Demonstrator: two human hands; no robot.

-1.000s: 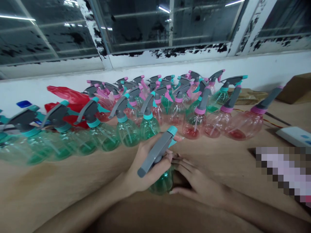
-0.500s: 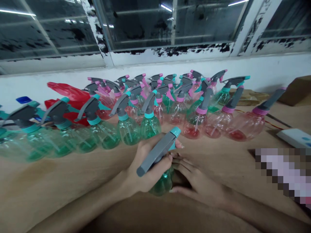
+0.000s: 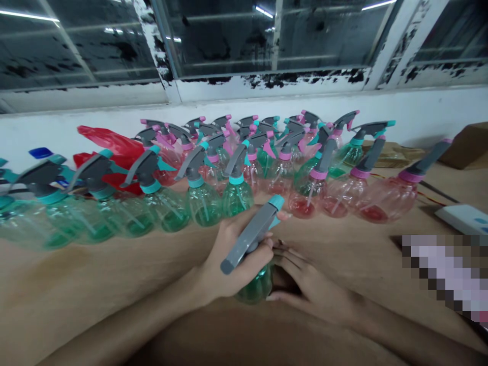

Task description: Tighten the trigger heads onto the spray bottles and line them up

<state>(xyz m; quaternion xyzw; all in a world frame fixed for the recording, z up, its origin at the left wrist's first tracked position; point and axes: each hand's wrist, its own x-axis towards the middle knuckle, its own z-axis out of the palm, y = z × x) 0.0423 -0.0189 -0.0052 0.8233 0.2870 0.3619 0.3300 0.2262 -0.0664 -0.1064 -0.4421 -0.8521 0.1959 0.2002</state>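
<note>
A green spray bottle with a grey and turquoise trigger head stands on the wooden table close in front of me. My left hand is closed around its neck, just under the trigger head, with fingers by the turquoise trigger. At the bottle's right side, my right hand curves about the body, thumb low and fingers high. Part of the bottle is hidden behind my left hand. Beyond it, a row of green spray bottles runs to the left, and pink spray bottles stand to the right.
More spray bottles with pink or turquoise nozzles crowd behind the front row. A red plastic bag lies at back left. At right are a white device, a cardboard box and a blurred-out patch. A wall with windows closes the back.
The trigger head has turned slightly, its rear end shifting right. Both hands keep their places on the bottle. The whole view has shifted a little.
</note>
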